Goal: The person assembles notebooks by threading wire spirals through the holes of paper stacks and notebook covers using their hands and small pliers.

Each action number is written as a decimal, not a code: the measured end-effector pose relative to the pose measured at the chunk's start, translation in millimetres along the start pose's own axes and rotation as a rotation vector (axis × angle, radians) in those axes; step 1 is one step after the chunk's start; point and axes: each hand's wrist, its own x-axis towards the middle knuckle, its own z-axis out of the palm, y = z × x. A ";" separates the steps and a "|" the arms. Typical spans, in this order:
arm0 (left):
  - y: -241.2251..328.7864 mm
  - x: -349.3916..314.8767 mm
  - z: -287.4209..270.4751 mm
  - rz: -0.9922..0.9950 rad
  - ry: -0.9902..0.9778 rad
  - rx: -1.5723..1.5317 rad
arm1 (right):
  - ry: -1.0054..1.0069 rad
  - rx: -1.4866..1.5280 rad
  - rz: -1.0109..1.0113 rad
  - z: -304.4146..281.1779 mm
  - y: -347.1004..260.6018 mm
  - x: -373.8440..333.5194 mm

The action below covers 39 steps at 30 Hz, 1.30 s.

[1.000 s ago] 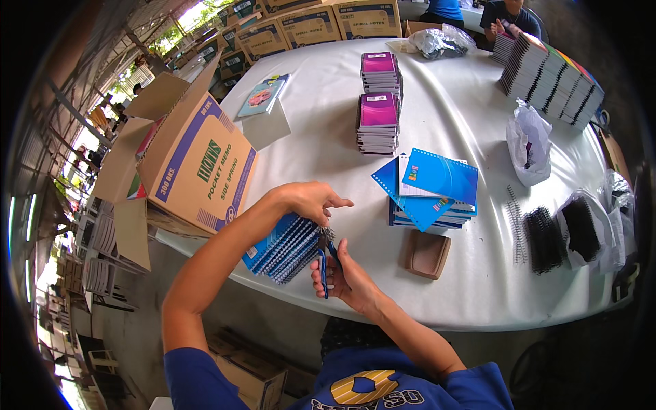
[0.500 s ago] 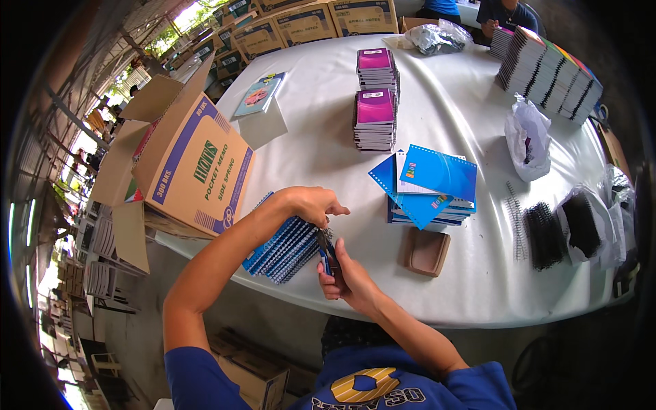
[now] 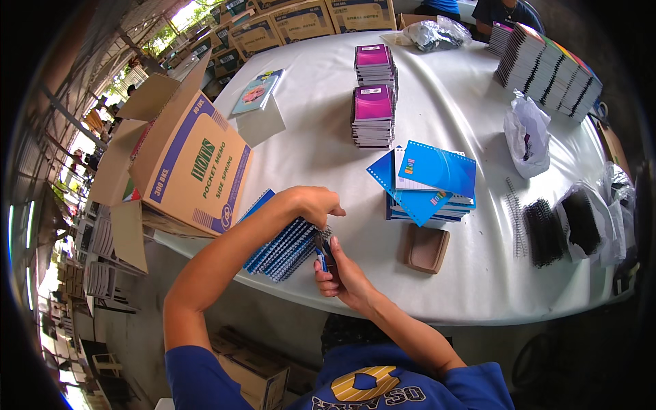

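My right hand [image 3: 347, 278] is closed around blue-handled pliers [image 3: 321, 260], their dark jaws pointing away from me. The jaws meet the end of a wire spiral just below my left hand [image 3: 316, 205]. That left hand bends down over the far end of a spiral notebook [image 3: 326, 234], one finger sticking out to the right; its grip is partly hidden. Beneath my left forearm lies a row of blue spiral-bound notebooks [image 3: 280, 254], coils facing up. To the right, loose blue punched covers [image 3: 441, 171] rest on a pile of unbound pads.
An open carton [image 3: 195, 160] stands at the left table edge. Purple notebook stacks [image 3: 373, 106] rise at the back. A brown block [image 3: 426, 250] sits near the front. Black coils [image 3: 544, 234], plastic bags [image 3: 527, 137] and tall notebook stacks [image 3: 547, 72] occupy the right side.
The view has shifted very slightly. My right hand and the pliers have tilted a little at the spiral's end, while my left hand stays in place.
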 end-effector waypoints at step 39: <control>-0.5 13.3 15.4 -0.064 -0.038 0.070 | 0.270 -0.178 -0.046 12.3 11.2 -6.0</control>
